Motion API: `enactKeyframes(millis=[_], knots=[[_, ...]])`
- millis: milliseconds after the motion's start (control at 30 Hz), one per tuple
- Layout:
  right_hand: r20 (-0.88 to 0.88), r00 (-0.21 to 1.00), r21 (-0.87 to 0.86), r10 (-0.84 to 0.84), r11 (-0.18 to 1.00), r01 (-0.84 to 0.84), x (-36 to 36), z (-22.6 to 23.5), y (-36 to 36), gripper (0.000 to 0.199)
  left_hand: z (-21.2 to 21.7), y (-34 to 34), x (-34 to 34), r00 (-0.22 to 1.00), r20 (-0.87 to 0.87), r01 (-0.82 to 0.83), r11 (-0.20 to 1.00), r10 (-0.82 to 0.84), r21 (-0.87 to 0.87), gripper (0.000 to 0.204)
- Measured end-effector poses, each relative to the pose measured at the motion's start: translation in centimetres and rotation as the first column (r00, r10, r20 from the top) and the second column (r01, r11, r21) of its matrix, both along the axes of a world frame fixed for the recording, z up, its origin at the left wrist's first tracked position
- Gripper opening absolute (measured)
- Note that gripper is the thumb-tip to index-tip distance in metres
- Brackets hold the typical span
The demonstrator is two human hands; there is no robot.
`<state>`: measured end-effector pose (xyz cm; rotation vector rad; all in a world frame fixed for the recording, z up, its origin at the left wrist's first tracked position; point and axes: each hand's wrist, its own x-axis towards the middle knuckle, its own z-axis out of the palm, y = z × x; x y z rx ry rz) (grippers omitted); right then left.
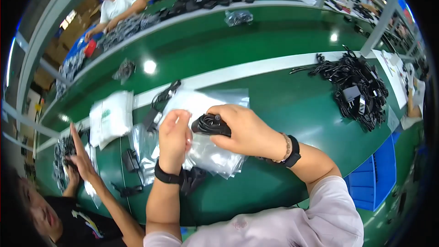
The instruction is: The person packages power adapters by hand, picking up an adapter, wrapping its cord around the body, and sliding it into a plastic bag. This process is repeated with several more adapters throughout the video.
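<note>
My right hand (pixel 244 130) grips a coiled black cable with adapter (pixel 211 125) just above the green table. My left hand (pixel 173 139) pinches the edge of a clear plastic bag (pixel 212 155) right beside the coil. The bag hangs under both hands and partly wraps the coil. Both wrists wear black bands. Another black adapter (pixel 193 177) lies below my left wrist, partly hidden.
A pile of black cables (pixel 354 84) lies at the right. A stack of clear bags (pixel 109 116) and loose adapters (pixel 160 103) sit at the left. A neighbour's hand (pixel 82 155) reaches in at lower left. Other people work across the green conveyor (pixel 219 45).
</note>
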<state>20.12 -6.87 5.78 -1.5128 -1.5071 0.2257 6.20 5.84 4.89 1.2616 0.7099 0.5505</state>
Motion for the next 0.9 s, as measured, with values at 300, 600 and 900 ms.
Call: enactKeyframes(millis=[300,600,900], knots=[[0.324,0.946,-0.093,-0.014,0.995,0.047,-3.4,-0.6,-0.5,0.039,0.6,-2.6,-1.0,0.996,-0.091,0.032,0.861,0.016,0.507,0.01],[-0.163,0.978,-0.254,0.128,0.953,-0.167,-2.0,-2.2,0.7,0.051,0.1,-3.9,-0.7,0.999,0.034,-0.039,0.218,0.025,0.975,0.011],[-0.913,0.408,-0.21,-0.007,0.865,-0.455,-0.4,-1.8,2.3,0.06,1.0,-3.1,-1.3,0.988,-0.098,0.078,0.172,0.115,0.982,0.015]])
